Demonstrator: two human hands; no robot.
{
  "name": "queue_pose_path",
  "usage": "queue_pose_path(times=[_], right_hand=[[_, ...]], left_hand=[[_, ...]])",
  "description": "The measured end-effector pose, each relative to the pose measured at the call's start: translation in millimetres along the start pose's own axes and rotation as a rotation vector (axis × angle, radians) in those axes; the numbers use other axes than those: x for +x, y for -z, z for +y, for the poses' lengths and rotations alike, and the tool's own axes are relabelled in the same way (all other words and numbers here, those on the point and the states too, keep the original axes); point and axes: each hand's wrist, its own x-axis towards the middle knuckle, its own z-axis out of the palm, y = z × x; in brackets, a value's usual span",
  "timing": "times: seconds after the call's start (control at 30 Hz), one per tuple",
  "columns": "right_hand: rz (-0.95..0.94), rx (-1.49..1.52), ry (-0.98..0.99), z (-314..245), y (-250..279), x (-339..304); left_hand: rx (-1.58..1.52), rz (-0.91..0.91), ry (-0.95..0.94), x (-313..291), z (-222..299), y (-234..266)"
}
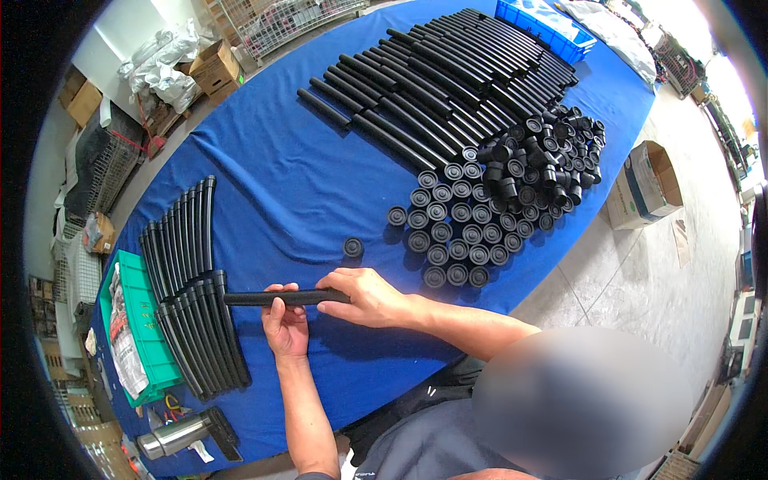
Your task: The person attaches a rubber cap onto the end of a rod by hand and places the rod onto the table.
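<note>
A black tube [250, 299] lies level between my two hands, above the blue cloth. My left hand [286, 326] pinches it near its middle, thumb in front and fingertips showing behind. Around the tube's right end my right hand [366, 298] is closed, so that end is hidden. The tube's left end comes close to the nearer row of capped black tubes [200, 340]; whether they touch I cannot tell. One black round cap [353, 247] sits alone just beyond my hands. Many more black caps [460, 212] stand and lie heaped to the right of it.
Loose black tubes [424, 80] cover the far part of the blue-clothed table [264, 184]. Another row of capped tubes [180, 236] lies at left, beside a green crate [160, 340]. A steel flask [172, 436] is near left, a blue crate [552, 28] far right, a cardboard box [640, 188] on the floor.
</note>
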Motion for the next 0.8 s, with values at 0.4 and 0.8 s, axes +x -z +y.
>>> queue_pose_path(times=[0.4, 0.8], right_hand=[[-0.011, 0.015, -0.063, 3, 2, 1], [0.043, -0.012, 0.034, 3, -1, 0]], left_hand=[[0.005, -0.002, -0.005, -1, 0, 0], [0.011, 0.003, 0.006, 0, 0, 2]])
